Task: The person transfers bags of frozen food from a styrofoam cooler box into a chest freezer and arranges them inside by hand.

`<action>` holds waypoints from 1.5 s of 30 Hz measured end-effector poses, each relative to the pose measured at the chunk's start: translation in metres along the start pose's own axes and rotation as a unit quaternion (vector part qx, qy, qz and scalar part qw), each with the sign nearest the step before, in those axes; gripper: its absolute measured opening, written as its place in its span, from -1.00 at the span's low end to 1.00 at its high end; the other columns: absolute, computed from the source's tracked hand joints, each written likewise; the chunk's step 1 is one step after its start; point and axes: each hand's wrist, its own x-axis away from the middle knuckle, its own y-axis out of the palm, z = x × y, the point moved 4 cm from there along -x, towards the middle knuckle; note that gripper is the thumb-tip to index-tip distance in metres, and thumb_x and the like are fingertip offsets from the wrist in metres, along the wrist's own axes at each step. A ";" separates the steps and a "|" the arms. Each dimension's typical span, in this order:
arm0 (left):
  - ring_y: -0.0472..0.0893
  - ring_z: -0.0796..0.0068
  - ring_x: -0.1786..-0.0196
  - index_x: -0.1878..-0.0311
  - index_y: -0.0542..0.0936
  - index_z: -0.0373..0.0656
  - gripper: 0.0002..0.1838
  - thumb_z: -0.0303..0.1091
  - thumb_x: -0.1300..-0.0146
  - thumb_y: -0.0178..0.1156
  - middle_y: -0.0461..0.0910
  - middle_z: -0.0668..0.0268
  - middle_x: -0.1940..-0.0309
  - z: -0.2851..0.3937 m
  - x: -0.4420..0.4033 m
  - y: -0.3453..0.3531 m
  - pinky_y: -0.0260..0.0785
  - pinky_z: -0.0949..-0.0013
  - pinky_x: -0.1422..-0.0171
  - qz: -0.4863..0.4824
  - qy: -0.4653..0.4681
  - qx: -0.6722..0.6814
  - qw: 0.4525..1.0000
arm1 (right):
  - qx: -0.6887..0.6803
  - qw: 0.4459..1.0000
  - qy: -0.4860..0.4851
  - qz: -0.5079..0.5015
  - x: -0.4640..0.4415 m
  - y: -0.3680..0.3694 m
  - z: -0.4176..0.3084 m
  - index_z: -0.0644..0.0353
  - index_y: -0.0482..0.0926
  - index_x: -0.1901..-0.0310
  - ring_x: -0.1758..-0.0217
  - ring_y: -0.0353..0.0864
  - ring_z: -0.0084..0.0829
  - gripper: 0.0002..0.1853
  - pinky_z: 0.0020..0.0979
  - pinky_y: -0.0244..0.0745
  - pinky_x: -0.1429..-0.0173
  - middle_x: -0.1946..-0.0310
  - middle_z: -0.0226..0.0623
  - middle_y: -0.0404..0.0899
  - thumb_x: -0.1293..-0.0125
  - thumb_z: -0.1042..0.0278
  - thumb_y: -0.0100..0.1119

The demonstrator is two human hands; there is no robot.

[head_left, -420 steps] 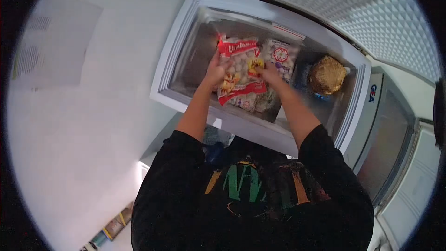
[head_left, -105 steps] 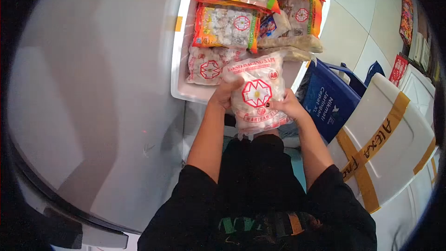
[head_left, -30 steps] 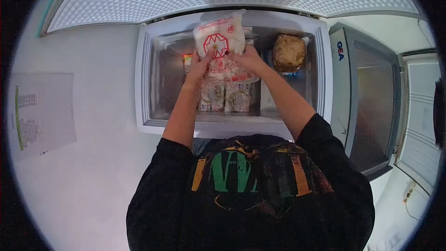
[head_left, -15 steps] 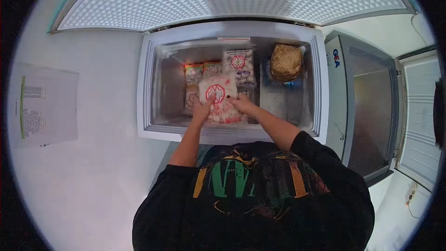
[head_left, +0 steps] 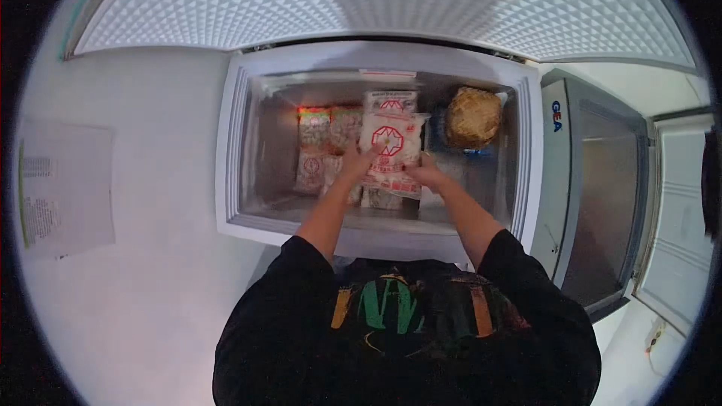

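A flat white plastic bag of frozen food (head_left: 391, 152) with a red octagonal logo is between my two hands, inside the chest freezer (head_left: 228, 154). My left hand (head_left: 358, 165) grips its left edge, thumb on the front. On the lower right side, my right hand (head_left: 427, 174) holds it too. The bag partly covers another pack (head_left: 391, 99) with a similar logo. Left of it lie colourful orange-and-green packs (head_left: 314, 126) and paler red-printed packs (head_left: 309, 173). Below the bag a further pack (head_left: 381, 198) shows. What the bags contain is unclear.
A woven basket-like bundle (head_left: 472, 116) sits in the freezer's right part, on something blue. The raised, patterned lid (head_left: 248, 7) stands behind. To the right is a grey GEA-labelled appliance (head_left: 555, 180) with its white door (head_left: 681, 203) open. A printed sheet (head_left: 71, 188) is at left.
Both my hands have carried the bag right and slightly up, over the middle column of packs. Pale packs at lower left now show more. The camera view has shifted slightly.
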 end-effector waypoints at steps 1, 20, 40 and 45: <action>0.51 0.33 0.10 -0.02 0.36 -0.30 -0.38 -0.15 0.07 0.33 0.50 0.13 0.13 -0.002 0.005 0.002 0.35 0.30 0.09 -0.019 -0.016 0.030 0.999 | 0.005 1.000 0.007 -0.011 0.004 -0.002 0.000 0.29 0.28 -0.04 0.13 0.44 -0.45 -0.43 -0.42 0.40 0.11 0.15 -0.24 0.45 0.01 0.33 0.27; 0.38 0.25 -0.08 -0.25 0.06 -0.22 -0.07 0.00 0.08 0.31 0.36 0.18 -0.07 -0.128 0.027 -0.067 0.25 0.24 -0.05 -0.106 -0.225 0.204 0.947 | 0.092 0.976 0.133 -0.148 -0.004 0.088 0.014 0.26 0.31 -0.01 0.40 0.45 -0.54 -0.52 -0.50 0.35 0.37 0.32 -0.28 0.49 -0.07 0.30 0.19; 0.46 0.16 0.00 -0.26 0.06 -0.20 -0.17 0.03 -0.01 0.15 0.36 0.05 -0.04 -0.355 -0.125 -0.161 0.33 0.23 -0.05 -0.149 -0.197 -0.466 0.850 | 0.515 0.812 -0.039 -0.273 -0.162 0.198 0.039 0.22 0.24 -0.14 -0.14 0.30 -0.18 -0.48 -0.20 0.22 -0.18 -0.10 0.00 0.27 -0.14 0.24 0.00; 0.45 0.17 -0.01 -0.24 0.09 -0.18 -0.23 0.00 -0.04 0.12 0.36 0.07 -0.04 -0.360 -0.125 -0.147 0.31 0.22 -0.06 -0.136 -0.179 -0.450 0.864 | 0.690 0.646 -0.123 -0.302 -0.175 0.229 0.092 0.13 0.03 -0.26 -0.36 -0.21 -0.01 -0.32 0.08 -0.08 -0.27 -0.30 -0.07 -0.14 -0.13 0.24 0.07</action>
